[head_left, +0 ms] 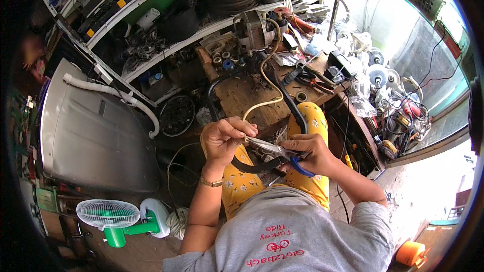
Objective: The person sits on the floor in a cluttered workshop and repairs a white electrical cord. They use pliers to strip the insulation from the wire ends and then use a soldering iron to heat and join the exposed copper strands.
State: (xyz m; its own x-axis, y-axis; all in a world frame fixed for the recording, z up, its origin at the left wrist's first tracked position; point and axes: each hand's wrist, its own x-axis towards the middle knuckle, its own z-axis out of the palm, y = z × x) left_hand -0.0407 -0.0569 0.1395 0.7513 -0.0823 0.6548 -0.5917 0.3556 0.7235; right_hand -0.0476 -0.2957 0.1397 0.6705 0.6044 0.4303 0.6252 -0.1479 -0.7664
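My left hand (pixel 227 138) pinches the end of a cream-coloured cable (pixel 275 100) in front of my lap. From there the cable runs up over the wooden bench to a metal motor (pixel 252 31). My right hand (pixel 315 153) grips scissors (pixel 265 145) with blue handles. Their metal blades point left, and the tips are close to the cable end at my left fingertips. Whether the blades touch the cable is too small to tell. A black tubular frame (pixel 291 105) curves around below my hands, over my knees.
On the wooden bench (pixel 242 102) lie pliers (pixel 315 83) and small rings. Shelves of parts (pixel 176 48) rise behind it. A grey metal panel (pixel 96 141) with a white hose stands left, above a green-and-white fan (pixel 108 214). Power tools and cords (pixel 403 116) pile up at right.
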